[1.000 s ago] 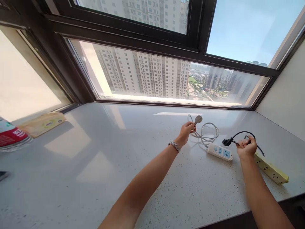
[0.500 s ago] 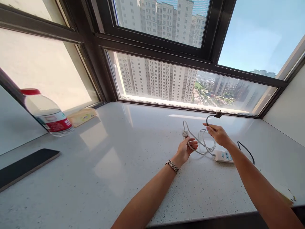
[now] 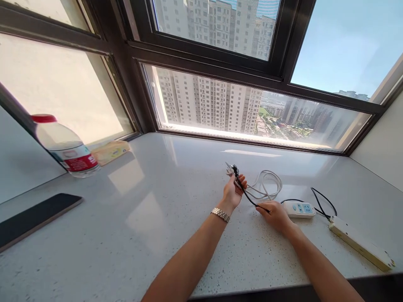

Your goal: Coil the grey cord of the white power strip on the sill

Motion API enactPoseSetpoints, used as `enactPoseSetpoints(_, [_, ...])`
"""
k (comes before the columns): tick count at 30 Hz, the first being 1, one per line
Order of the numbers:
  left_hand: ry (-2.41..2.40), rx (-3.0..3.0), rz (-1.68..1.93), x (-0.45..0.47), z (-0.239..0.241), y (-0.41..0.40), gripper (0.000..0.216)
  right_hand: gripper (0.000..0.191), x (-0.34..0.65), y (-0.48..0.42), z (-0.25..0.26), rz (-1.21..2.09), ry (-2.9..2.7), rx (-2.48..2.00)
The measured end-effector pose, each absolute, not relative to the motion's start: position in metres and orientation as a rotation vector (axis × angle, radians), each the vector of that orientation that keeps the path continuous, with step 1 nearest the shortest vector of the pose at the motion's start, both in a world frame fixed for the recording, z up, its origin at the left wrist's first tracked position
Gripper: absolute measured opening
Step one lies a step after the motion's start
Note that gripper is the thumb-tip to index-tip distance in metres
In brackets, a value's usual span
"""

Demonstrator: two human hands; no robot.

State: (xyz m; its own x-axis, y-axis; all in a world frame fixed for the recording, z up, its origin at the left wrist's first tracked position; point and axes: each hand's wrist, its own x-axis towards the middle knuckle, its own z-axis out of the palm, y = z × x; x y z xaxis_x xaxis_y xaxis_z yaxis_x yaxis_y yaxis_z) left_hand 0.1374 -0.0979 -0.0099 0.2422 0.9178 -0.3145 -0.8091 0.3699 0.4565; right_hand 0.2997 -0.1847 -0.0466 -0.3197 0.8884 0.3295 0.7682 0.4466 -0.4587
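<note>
The black plug, half a second ago held up near the window in the right hand, now sits in the left hand beside the grey plug; the right hand has dropped to the counter and slid back along the black cord. The left hand is closed round both plugs, held up off the counter. The right hand pinches the black cord low down, its fingers resting on the stone, just short of the white strip.

The white cord lies in a loose coil between the hands and beyond them. The black cord runs on past the right hand to the yellow strip, well out to its right. As I judge it, both plugs are gathered, but neither cord is wound or tidied, and both strips lie flat, untouched.

Far off to the left of the left hand stand a bottle and a tissue pack, with a phone nearer
</note>
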Motion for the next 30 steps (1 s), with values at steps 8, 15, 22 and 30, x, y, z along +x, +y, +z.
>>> enactPoseSetpoints(8, [0.480,0.274,1.236,0.124,0.005,-0.099,0.029,0.038,0.321,-0.203,-0.053,0.065,-2.214,-1.603])
enactPoseSetpoints(15, [0.285,0.644,1.321,0.094,0.040,-0.097,0.017,0.040,0.363,-0.198,-0.059,-0.157,-2.177,-1.548])
enactPoseSetpoints(22, [0.427,0.631,1.557,0.036,0.066,-0.093,0.015,0.042,0.428,-0.181,-0.065,-0.270,-2.076,-1.622])
enactPoseSetpoints(30, [0.535,0.591,1.823,-0.071,0.076,-0.110,0.032,0.042,0.525,-0.176,-0.068,-0.426,-1.801,-1.881])
